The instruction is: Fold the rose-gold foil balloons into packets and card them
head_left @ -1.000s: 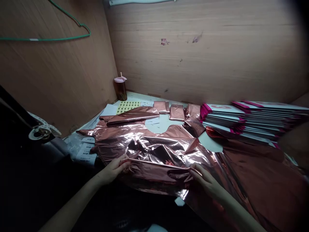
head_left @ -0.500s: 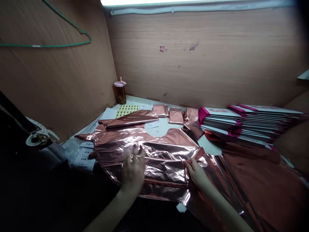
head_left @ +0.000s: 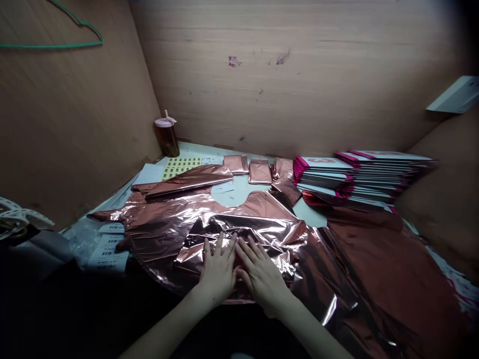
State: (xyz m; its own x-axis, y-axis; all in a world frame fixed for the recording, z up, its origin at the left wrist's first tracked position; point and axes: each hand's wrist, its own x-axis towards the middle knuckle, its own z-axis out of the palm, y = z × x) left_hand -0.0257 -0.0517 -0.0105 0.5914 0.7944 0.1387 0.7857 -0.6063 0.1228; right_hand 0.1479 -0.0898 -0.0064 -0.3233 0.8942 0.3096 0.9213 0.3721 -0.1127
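On the worktop (head_left: 189, 149), foil (head_left: 258, 222) is pressed by left hand (head_left: 216, 276) and right hand (head_left: 262, 276).
Grips splayed, empty; creases (head_left: 285, 241) are best smoothed outward.

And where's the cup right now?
The cup stands left of centre in the head view, at the corner where the side wall meets the back wall, behind the yellow sheet.

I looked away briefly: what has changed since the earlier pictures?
The left hand moved right and the right hand moved left, coming together. Both let go of the coppery foil's edge and now lie flat on it. The lidded cup, small foil packets and card stack stayed put.
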